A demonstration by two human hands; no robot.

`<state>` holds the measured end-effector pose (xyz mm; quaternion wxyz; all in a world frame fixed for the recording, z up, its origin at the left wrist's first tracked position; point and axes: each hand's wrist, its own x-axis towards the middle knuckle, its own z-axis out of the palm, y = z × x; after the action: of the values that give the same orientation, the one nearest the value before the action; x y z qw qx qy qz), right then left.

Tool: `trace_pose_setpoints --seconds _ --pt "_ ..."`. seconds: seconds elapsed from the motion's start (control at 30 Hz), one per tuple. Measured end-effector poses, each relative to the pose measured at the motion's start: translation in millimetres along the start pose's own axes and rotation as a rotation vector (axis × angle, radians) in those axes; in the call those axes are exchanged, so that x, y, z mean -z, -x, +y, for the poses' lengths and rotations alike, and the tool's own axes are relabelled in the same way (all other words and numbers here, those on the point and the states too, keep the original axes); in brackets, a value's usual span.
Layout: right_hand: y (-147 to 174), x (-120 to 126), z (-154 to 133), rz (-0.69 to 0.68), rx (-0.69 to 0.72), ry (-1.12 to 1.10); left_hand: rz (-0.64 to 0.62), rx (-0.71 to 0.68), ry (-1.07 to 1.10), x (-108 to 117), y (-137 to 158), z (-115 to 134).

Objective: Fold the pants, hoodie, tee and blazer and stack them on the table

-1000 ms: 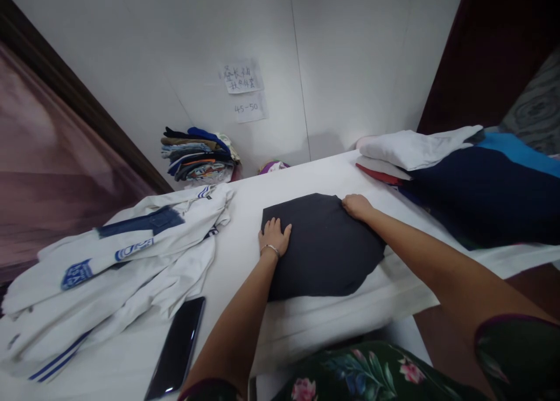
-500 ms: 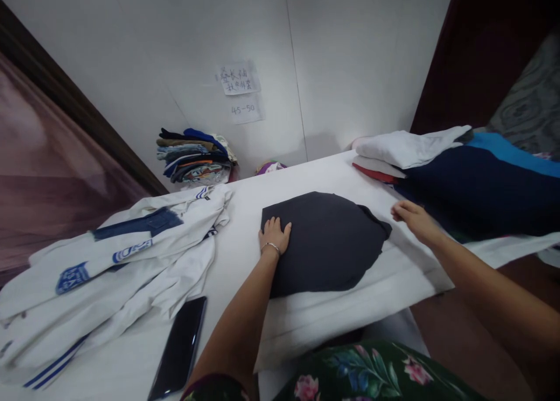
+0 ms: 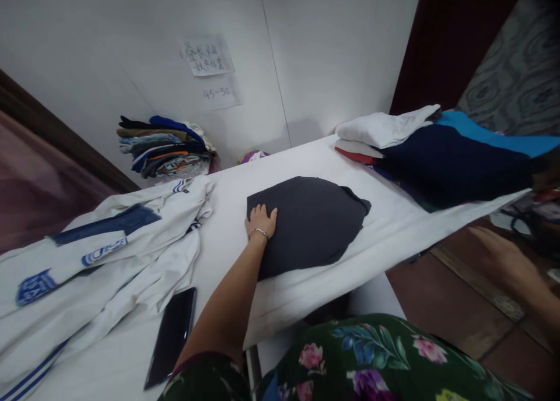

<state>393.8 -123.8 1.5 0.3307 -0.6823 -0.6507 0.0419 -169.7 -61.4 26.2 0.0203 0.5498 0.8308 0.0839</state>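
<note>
A dark grey garment (image 3: 312,226), folded into a compact shape, lies flat on the white-covered table (image 3: 231,214). My left hand (image 3: 261,221) rests on its left edge with the fingers spread, palm down. Off to the right, beyond the table's front edge, my right hand (image 3: 507,258) hangs over the floor, apart from the garment. Motion blurs it somewhat, but its fingers look stretched out and nothing shows in them. A small fold of the grey cloth sticks out at the garment's right end.
White garments with blue stripes (image 3: 131,296) are spread at the left, a black phone (image 3: 171,340) beside them. Folded clothes (image 3: 168,147) are stacked against the wall under paper notes (image 3: 214,69). A pile of clothes (image 3: 455,162) fills the table's right end.
My right hand has swung away from the garment's right side, out past the table edge. My left hand stays on the cloth. The view has shifted to the right.
</note>
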Motion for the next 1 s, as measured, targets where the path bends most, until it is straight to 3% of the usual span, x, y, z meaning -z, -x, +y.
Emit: trace_pose_setpoints --seconds 0.1,0.23,0.33,0.53,0.77,1.0 --pt "-4 -25 -56 -0.077 0.096 -0.129 -0.002 0.002 0.0 1 1 1" --pt "-8 -66 -145 -0.202 0.33 -0.39 0.002 0.002 -0.006 2 1 0" --pt "-12 -94 -185 -0.249 0.475 -0.43 0.017 -0.003 -0.008 2 2 0" --pt "-21 -121 -200 -0.242 0.544 -0.188 0.019 -0.001 -0.002 3 2 0" --pt "-22 -125 -199 -0.256 0.644 -0.012 0.026 0.001 -0.003 0 0 -1" --pt "-25 -127 -216 -0.365 0.676 0.24 0.026 0.003 -0.002 -1 0 -1"
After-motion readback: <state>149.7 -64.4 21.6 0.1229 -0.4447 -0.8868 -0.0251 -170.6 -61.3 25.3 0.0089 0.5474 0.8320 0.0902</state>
